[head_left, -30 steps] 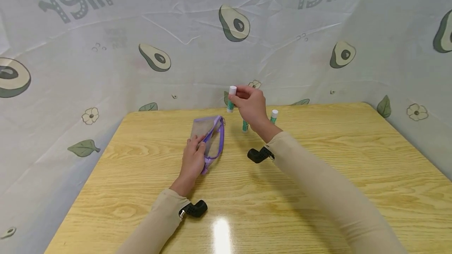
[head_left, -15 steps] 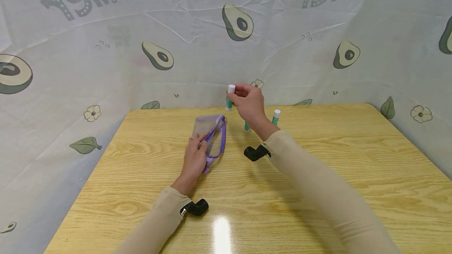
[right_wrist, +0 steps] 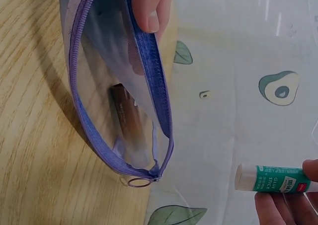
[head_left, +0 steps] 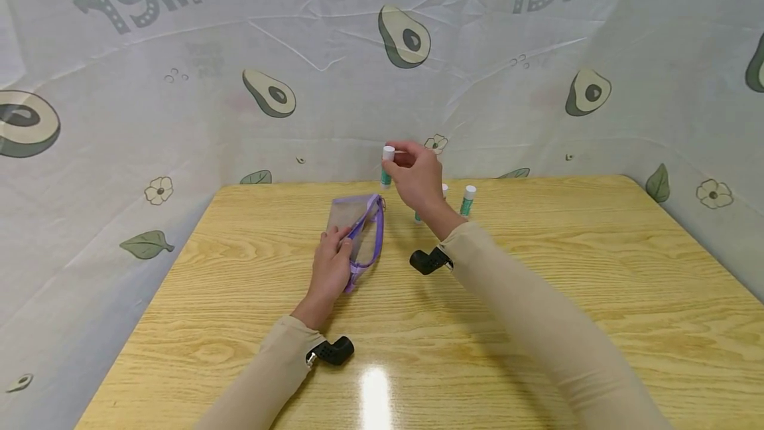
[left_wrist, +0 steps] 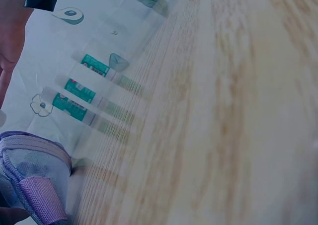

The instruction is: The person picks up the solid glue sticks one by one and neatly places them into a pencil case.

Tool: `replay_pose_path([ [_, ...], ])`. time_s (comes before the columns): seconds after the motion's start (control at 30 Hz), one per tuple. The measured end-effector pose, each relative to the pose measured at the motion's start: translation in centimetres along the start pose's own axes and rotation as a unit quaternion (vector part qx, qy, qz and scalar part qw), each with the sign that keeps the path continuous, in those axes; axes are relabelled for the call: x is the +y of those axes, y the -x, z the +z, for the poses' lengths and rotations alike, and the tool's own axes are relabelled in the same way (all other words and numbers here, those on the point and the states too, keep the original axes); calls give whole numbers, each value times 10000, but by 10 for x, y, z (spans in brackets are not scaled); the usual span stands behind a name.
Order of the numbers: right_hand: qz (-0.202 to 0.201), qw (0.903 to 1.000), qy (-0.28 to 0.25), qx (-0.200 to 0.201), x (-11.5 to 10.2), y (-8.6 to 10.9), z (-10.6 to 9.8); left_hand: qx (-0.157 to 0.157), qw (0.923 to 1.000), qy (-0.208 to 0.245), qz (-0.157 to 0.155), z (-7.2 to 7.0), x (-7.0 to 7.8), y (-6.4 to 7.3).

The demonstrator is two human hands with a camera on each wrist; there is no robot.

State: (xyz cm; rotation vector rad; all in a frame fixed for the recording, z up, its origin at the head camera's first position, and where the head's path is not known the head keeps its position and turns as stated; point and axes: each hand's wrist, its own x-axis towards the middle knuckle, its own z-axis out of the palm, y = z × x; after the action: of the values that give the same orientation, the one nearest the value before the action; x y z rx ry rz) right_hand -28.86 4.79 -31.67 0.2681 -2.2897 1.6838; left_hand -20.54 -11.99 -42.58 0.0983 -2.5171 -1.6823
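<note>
The background is covered by a pale, avocado-printed sheet (head_left: 334, 38), in front of which a wood-grain tabletop (head_left: 209, 350) is set. One purple-trimmed grey mesh zip pouch (head_left: 346, 214) is pinched at its open edge by the left hand (head_left: 331, 267). One brown tube (right_wrist: 131, 118) is contained inside. Four green-and-white cylindrical glue sticks (left_wrist: 79, 90) are counted: three are stood upright; one is held near the pouch's mouth between the right hand's (head_left: 418, 178) thumb and fingers.

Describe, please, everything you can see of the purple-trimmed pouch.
The pouch looks like greyish, sheer mesh with purple trim, a zipper and a ring at one end. Unzipped, its mouth gapes toward the person's right. It rests on the wooden table, and the left hand pinches the mouth's edge. A brown, tubular item shows through the opening.
</note>
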Motion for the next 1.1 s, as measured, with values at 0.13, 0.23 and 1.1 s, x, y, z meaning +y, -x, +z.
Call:
replay_pose_path([
  [0.13, -22, 9998, 181, -18, 3, 1, 2, -67, 10000, 14, -53, -1, -1, 0],
  [0.23, -74, 9991, 427, -28, 5, 3, 5, -105, 9999, -26, -67, -1, -2, -1],
  [1.1, 341, 9918, 1148, -455, 38, 28, 29, -176, 9998, 17, -40, -3, 2, 1],
])
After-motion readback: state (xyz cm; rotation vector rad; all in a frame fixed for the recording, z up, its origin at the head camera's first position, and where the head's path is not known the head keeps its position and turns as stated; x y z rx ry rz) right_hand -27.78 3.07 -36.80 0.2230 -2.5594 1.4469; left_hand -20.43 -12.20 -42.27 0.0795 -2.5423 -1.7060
